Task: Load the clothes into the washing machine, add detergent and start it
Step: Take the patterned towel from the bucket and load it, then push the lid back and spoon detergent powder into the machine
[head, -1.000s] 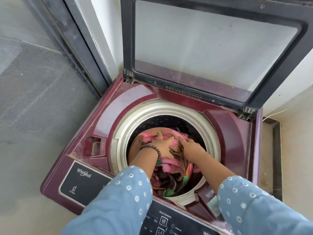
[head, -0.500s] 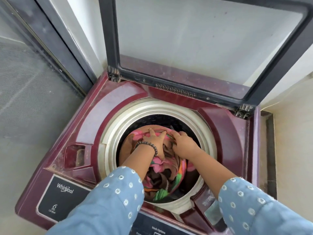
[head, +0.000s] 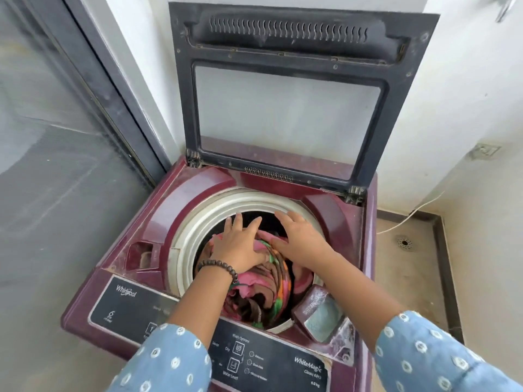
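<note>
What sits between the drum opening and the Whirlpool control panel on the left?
In the head view, only the cream drum ring and maroon top deck separate the clothes-filled opening from the control panel.

Maroon washing machine, pink-brown-orange-green clothes — blue white-dotted sleeves.

"Whirlpool" and "6" on the control panel left, "Wash Options", "Water Level", "WhiteMagic Classic" at right

Home laundry corner, washing machine, floor drain, sliding door
</note>
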